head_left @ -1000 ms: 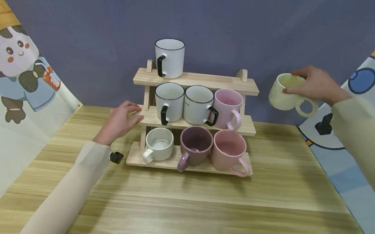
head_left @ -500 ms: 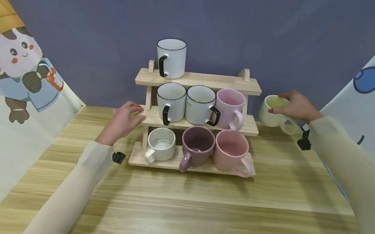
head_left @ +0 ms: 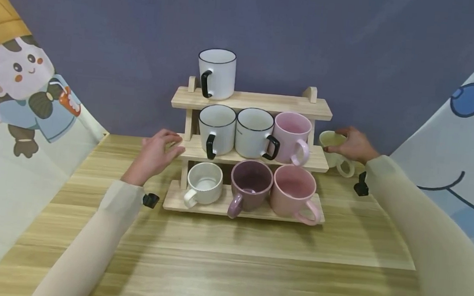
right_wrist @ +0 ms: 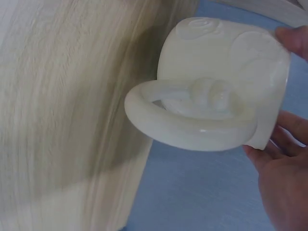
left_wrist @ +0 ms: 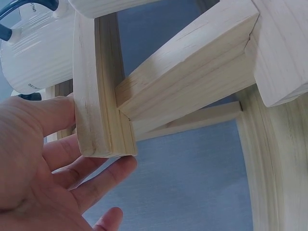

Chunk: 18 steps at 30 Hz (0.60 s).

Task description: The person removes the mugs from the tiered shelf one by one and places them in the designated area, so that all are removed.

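Observation:
A three-tier wooden rack (head_left: 265, 103) stands against the back, bearing several mugs. My left hand (head_left: 152, 156) holds the left end of its middle shelf; in the left wrist view the thumb lies on one side of the board end (left_wrist: 91, 115) and the fingers reach under it. My right hand (head_left: 353, 147) grips a pale yellow mug (head_left: 333, 160) by its rim, just right of the rack's middle shelf. In the right wrist view, the ring-shaped handle (right_wrist: 187, 132) faces the camera, with embossed patterns on the mug's wall.
Up top at left is a white mug (head_left: 221, 77) with black handle. The middle shelf has two similar mugs and a light pink mug (head_left: 285, 145). Below sit a small white cup (head_left: 208, 192), a purple mug (head_left: 254, 198) and a pink mug (head_left: 285, 200). A dark cloth (head_left: 143, 66) hangs behind.
My right hand has carried the pale yellow mug leftward and down, from out at the right to beside the rack. My left hand has stayed at the middle shelf's end.

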Motion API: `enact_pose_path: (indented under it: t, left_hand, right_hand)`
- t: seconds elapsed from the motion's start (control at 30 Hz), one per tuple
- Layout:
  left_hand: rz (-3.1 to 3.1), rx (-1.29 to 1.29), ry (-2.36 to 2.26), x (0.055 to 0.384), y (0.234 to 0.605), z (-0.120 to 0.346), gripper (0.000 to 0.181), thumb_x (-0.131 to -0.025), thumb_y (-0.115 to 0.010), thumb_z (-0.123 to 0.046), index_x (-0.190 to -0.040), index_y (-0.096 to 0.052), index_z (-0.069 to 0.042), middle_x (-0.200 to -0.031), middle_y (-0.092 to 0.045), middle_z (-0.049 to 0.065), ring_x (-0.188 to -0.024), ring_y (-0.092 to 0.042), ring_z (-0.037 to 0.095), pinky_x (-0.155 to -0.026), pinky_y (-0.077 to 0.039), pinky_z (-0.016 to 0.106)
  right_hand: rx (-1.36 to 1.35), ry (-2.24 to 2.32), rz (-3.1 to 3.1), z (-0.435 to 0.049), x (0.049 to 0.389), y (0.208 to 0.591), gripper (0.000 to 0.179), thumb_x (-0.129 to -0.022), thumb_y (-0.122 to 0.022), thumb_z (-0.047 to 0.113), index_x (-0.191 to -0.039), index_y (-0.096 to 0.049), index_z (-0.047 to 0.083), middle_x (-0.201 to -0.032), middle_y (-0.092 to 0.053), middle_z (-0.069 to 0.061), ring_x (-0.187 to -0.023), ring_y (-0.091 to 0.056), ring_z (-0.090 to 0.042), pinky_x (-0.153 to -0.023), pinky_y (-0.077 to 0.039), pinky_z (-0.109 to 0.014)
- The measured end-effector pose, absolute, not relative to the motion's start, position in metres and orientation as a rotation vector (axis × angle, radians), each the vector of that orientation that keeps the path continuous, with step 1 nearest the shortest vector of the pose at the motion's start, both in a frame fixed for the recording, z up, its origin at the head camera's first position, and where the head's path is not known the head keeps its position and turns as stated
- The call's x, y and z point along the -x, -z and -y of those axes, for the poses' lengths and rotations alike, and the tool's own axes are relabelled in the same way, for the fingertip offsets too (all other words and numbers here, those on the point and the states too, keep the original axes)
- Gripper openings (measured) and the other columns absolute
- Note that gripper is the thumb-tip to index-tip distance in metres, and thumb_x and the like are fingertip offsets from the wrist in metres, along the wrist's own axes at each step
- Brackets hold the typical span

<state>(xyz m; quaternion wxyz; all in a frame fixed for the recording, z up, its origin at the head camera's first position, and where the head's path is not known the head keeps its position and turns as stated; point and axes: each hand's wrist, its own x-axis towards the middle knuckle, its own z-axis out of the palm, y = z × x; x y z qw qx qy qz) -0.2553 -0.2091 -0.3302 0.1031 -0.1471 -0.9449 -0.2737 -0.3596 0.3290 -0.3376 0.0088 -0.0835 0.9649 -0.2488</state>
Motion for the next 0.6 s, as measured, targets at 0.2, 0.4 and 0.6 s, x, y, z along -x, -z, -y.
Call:
enact_pose_path:
  t: [0.2,0.4,0.6]
  left_hand:
    - [2.799,0.428,0.801,0.255,0.329,0.208,0.042,-0.094,-0.06,-0.026,-0.125,-0.057,0.002,-0.13,-0.049,0.018,-0.12,-0.044,0.037,-0.1,-0.017,0.058]
    - [2.8,0.427,0.805,0.255,0.33,0.208,0.041,-0.094,-0.06,-0.025,-0.125,-0.057,0.002,-0.13,-0.048,0.018,-0.121,-0.043,0.038,-0.102,-0.014,0.06]
    - [2.795,0.424,0.806,0.255,0.33,0.208,0.041,-0.094,-0.06,-0.025,-0.124,-0.057,0.003,-0.13,-0.049,0.017,-0.12,-0.044,0.038,-0.102,-0.013,0.061]
  right_hand:
    - [0.252,0.809,-2.983,-0.328,0.366,0.348,0.095,-0.073,-0.077,0.049,-0.138,-0.037,-0.009,-0.139,-0.032,-0.031,-0.123,-0.033,-0.049,-0.098,-0.029,-0.061]
    - [0.245,0.808,-2.974,-0.328,0.368,0.353,0.093,-0.074,-0.077,0.046,-0.138,-0.037,-0.01,-0.139,-0.031,-0.032,-0.124,-0.032,-0.05,-0.099,-0.028,-0.061]
    - [0.241,0.804,-2.975,-0.33,0.369,0.357,0.09,-0.076,-0.076,0.044,-0.136,-0.039,-0.01,-0.138,-0.032,-0.033,-0.124,-0.031,-0.05,-0.099,-0.028,-0.059]
